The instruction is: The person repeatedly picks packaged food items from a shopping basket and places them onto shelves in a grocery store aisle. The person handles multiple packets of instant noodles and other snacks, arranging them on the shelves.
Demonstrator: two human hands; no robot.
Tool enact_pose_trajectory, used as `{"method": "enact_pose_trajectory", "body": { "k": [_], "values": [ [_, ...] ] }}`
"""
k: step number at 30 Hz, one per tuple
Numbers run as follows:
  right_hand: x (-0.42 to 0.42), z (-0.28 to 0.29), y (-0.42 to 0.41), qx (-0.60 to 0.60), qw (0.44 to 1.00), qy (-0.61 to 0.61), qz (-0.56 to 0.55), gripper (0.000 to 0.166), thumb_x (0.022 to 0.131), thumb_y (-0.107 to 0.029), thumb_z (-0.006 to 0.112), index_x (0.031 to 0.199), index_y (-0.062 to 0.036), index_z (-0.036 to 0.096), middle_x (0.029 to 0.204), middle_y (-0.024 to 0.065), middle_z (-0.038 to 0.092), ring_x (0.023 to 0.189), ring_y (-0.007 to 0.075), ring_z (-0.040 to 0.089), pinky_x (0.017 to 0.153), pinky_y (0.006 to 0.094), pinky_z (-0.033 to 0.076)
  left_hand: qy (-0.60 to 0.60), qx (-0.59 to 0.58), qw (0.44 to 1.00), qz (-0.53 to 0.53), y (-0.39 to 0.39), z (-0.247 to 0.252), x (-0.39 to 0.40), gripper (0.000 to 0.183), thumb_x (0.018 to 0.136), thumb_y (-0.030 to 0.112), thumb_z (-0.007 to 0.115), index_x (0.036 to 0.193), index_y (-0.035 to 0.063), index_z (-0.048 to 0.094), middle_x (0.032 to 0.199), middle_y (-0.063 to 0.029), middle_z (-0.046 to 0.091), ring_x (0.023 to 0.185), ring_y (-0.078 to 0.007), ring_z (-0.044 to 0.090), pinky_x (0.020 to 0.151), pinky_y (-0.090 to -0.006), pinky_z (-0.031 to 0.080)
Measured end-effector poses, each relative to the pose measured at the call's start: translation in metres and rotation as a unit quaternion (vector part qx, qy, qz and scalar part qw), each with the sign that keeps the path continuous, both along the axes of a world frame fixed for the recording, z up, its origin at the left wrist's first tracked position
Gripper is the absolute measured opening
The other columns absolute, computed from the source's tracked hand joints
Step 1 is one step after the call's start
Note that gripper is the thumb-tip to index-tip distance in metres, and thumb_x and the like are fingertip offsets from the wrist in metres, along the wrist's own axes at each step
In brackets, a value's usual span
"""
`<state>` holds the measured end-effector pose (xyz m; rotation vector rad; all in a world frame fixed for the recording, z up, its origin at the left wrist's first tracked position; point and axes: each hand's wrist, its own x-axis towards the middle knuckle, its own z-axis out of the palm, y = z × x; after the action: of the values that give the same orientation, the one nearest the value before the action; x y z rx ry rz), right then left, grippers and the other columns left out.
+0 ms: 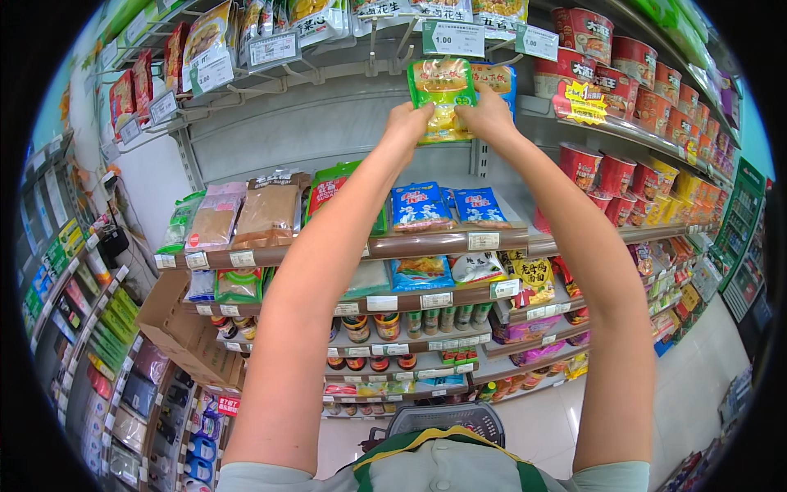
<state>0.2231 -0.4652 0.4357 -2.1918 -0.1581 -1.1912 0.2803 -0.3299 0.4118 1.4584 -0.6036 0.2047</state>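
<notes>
Both my arms reach up to a rack of hanging food packets. My left hand (pixel 408 128) grips the lower left edge of a green and yellow food pouch (pixel 444 86). On the pouch's right edge is my right hand (pixel 486 114), its thumb over the front and its other fingers hidden behind. A blue pouch (pixel 505 83) hangs just behind and to the right, partly covered by the green one and my right hand. Above the pouches, a price tag (pixel 454 39) sits at the front of a metal hook.
Bags of brown sugar (pixel 268 209) and blue packets (pixel 422 206) lie on the shelf below. Instant noodle cups (pixel 584 34) are stacked at the right. Empty hooks (pixel 372 58) stick out near my hands. A grey shopping basket (pixel 449 418) and a cardboard box (pixel 184 332) stand lower down.
</notes>
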Motion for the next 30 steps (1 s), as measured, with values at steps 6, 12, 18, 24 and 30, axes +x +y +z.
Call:
{"method": "enact_pose_trajectory", "body": {
  "k": [6,12,18,24,30],
  "values": [
    [0.024,-0.003,-0.003,-0.001,0.999,0.025,-0.034,0.059,0.067,-0.018,0.064,0.119,0.0003,0.043,0.1,0.0238,0.058,0.097,0.0351,0.055,0.083,0.0378,0.043,0.042,-0.021,0.999,0.006,-0.008,-0.002,0.017,0.03,0.086,0.028,0.053,0.104,0.0032,0.054,0.097,-0.0077,0.059,0.084,-0.017,0.057,0.066,-0.0309,0.048],
    [0.016,-0.031,-0.01,-0.039,0.998,0.023,-0.032,0.057,0.07,-0.021,0.065,0.119,0.0002,0.044,0.1,0.022,0.058,0.094,0.0337,0.056,0.082,0.0365,0.044,0.047,0.047,0.985,0.159,0.004,-0.015,0.01,0.038,0.083,0.029,0.056,0.104,-0.0028,0.056,0.1,-0.0136,0.058,0.09,-0.0193,0.056,0.073,-0.027,0.046],
    [-0.062,-0.106,-0.03,-0.01,0.992,0.003,0.125,0.04,0.076,-0.011,0.058,0.112,0.0016,0.048,0.093,0.0206,0.06,0.083,0.0295,0.06,0.073,0.035,0.047,-0.168,-0.035,0.979,0.112,0.002,-0.079,-0.074,0.033,0.085,0.016,0.054,0.11,-0.0053,0.051,0.101,-0.0138,0.058,0.097,-0.0166,0.054,0.083,-0.0258,0.042],
    [-0.132,-0.256,-0.029,0.028,0.962,0.181,0.203,0.036,0.076,-0.005,0.058,0.11,-0.0003,0.049,0.091,0.0189,0.059,0.083,0.0301,0.06,0.072,0.035,0.048,0.026,0.086,0.994,-0.061,0.024,-0.238,-0.156,0.021,0.088,0.012,0.051,0.104,-0.0012,0.054,0.094,-0.0065,0.06,0.088,-0.0104,0.056,0.078,-0.0243,0.045],
    [-0.185,-0.436,-0.05,0.112,0.919,0.353,0.134,0.032,0.073,-0.006,0.058,0.104,0.0014,0.051,0.083,0.0218,0.059,0.076,0.0361,0.059,0.067,0.0407,0.047,0.262,0.253,0.916,-0.166,0.015,-0.459,-0.182,0.021,0.083,0.018,0.056,0.095,0.0004,0.059,0.074,-0.0047,0.062,0.066,-0.0075,0.054,0.059,-0.0232,0.043]
  ]
}}
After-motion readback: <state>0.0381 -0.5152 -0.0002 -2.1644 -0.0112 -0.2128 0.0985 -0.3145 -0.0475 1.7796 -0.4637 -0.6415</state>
